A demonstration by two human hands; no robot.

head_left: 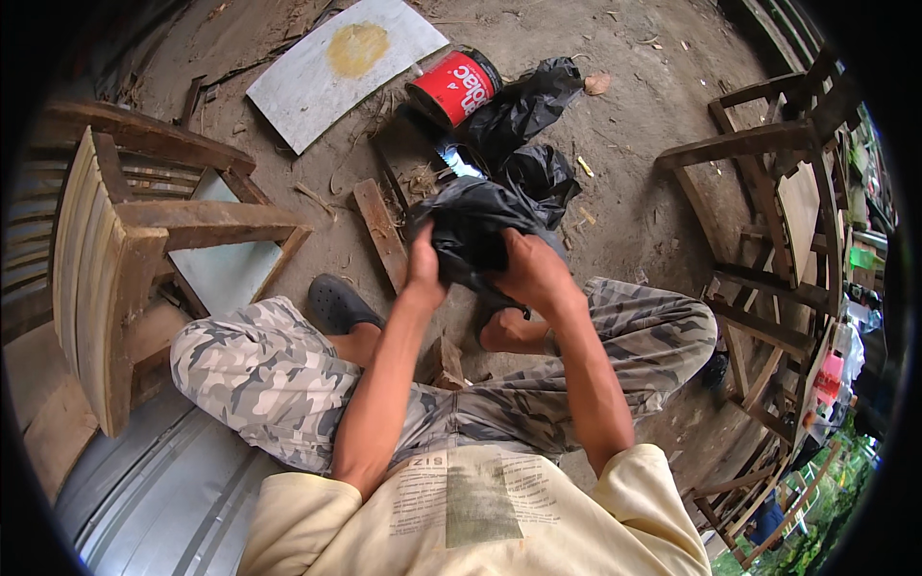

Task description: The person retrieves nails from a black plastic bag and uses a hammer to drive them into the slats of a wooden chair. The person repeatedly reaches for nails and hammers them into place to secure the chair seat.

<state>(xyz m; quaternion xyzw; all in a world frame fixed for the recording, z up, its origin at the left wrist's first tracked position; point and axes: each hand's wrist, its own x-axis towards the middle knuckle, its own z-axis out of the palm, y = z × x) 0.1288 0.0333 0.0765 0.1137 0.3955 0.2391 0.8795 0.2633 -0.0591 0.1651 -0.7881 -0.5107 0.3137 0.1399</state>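
Observation:
Between my knees I hold a black plastic bag with its mouth spread toward me. My left hand grips the bag's left rim. On the opposite side, my right hand has its fingers curled around the edge. The inside of the bag is dark, and I cannot tell whether anything is in it. Just beyond lie more crumpled black plastic and a red can tipped on its side. A shiny, bright piece shows beside the held bag; its kind is unclear.
A white board with a yellowish stain lies on the dirt floor. A short wooden plank rests near my left foot. Wooden chair frames stand at left and right. Corrugated metal sheeting lies at lower left.

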